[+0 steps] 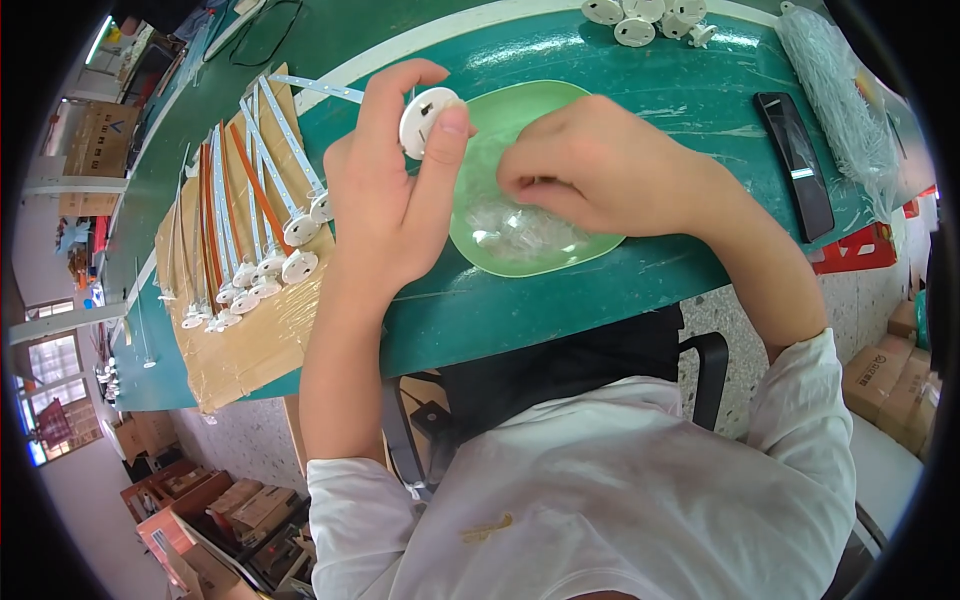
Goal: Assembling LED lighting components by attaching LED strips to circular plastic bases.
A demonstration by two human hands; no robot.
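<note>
My left hand [395,190] holds a white round disc part [425,118] between thumb and fingers, with a thin white strip [310,88] running from it to the left. My right hand [590,165] reaches into a light green plastic dish [500,110], its fingertips pinched over a heap of small clear parts [515,230] in the dish. Whether the fingers hold one of them is hidden. The dish sits on a green table [600,290].
Several finished strips with white discs [255,230] lie on brown cardboard [250,350] to the left. More white discs [645,18] sit at the far edge. A black phone [795,160] and a bag of white parts [835,100] lie right. Cardboard boxes [890,385] stand on the floor.
</note>
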